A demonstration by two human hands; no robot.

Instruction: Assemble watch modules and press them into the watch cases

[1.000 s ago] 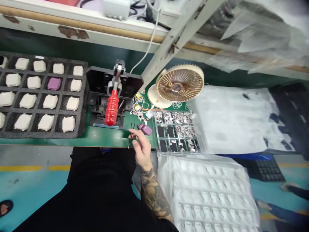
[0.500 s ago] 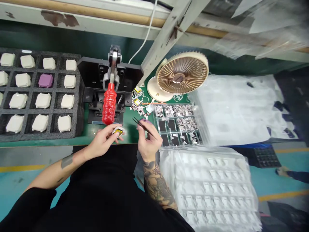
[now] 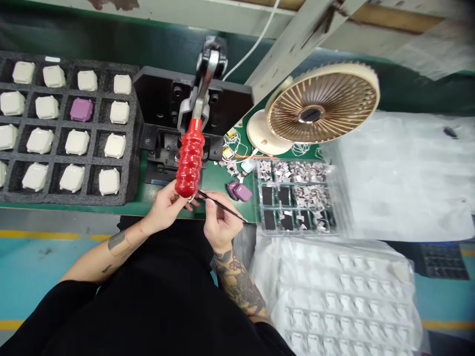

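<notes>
My left hand (image 3: 165,206) is closed on a small white case with a yellow part (image 3: 191,199), low at the bench edge. The red ribbed handle (image 3: 190,160) of the press hides most of this case from view. In my right hand (image 3: 222,226) is a pair of black tweezers (image 3: 224,206), held like a pen. Their tips point left at the case and vanish behind the handle, so I cannot tell whether they touch it. Two purple cases (image 3: 240,191) lie on the green bench, just beyond my right hand.
A black foam tray (image 3: 129,185) of white cases and one purple one stands left of the press (image 3: 158,94). To the right are a fan (image 3: 322,106), a clear compartment box (image 3: 260,230) of small parts, and bagged trays (image 3: 274,277). Wired yellow parts (image 3: 227,152) lie behind.
My right hand has moved left, bringing the tweezers to the case. The purple cases now show uncovered. The whole view has shifted, and the red handle now covers most of the white case.
</notes>
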